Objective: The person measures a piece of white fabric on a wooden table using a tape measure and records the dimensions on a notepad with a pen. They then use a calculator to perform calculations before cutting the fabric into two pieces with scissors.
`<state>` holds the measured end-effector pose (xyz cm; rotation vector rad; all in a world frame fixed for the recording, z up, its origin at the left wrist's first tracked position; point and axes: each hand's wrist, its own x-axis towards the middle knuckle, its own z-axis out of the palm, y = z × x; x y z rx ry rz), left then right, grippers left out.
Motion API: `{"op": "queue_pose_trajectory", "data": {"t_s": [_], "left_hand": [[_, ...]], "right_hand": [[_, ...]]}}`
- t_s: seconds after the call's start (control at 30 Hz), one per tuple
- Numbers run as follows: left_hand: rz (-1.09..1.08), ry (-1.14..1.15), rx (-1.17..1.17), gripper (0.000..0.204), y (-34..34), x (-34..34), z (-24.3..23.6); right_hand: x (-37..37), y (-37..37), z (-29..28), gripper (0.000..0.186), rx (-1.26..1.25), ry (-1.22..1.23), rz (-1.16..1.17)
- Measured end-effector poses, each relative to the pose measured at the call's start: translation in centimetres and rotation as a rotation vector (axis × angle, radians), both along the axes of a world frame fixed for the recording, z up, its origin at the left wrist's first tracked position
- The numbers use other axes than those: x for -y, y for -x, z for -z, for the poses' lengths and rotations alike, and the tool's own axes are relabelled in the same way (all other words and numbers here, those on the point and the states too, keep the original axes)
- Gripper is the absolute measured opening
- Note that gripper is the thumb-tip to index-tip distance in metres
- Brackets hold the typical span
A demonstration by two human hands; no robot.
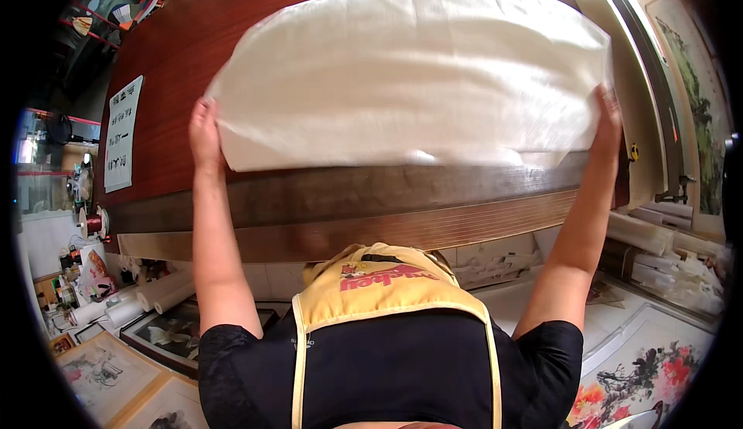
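Evidently both bare hands are closed on one large cream-white sheet (pixel 402 73): the left hand (pixel 205 123) pinches it at its left side, near the table's left half, and the right hand (pixel 608 112) grips its right side toward the table's right edge. The sheet spreads, slightly billowed, over the red-brown table (pixel 166 150), reaching from just inside the near edge almost to the far edge; whether it is paper or cloth, and how much of it touches the tabletop, cannot be told. A dark strip (pixel 333 197) runs along the table's near edge. By the left edge lies a white paper (pixel 124 133) with black brush characters, well apart from the left hand. Just off the near left corner is a spool of dark red wire (pixel 94 222). Below the near edge, the person wears a yellow apron (pixel 387 293) over a black T-shirt (pixel 395 367). Further out, white rolls (pixel 166 293) lie at lower left, a floral painting (pixel 642 382) at lower right, and beyond the right edge stands a landscape painting (pixel 689 96).
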<state>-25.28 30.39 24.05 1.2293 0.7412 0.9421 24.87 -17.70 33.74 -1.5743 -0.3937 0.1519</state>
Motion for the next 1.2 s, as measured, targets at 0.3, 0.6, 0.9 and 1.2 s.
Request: {"op": "queue_pose_trajectory", "data": {"t_s": [0.3,0.6,0.9,1.2], "left_hand": [[-0.051,0.128,-0.393,0.020,4.4,5.3,14.6],[0.055,0.112,-0.674,0.014,5.8,9.4,13.1],[0.161,0.000,-0.661,0.020,2.9,12.6,13.5],[-0.002,-0.970,-0.883,0.065,0.0,15.9,11.5]], "right_hand": [[6.0,0.6,18.1,0.023,-0.397,0.284,-0.159],[7.7,1.8,20.3,0.029,-0.664,0.675,-0.304],[4.7,0.0,17.3,0.055,0.375,1.410,-0.030],[0.4,2.8,15.3,0.030,0.178,1.112,-0.215]]}}
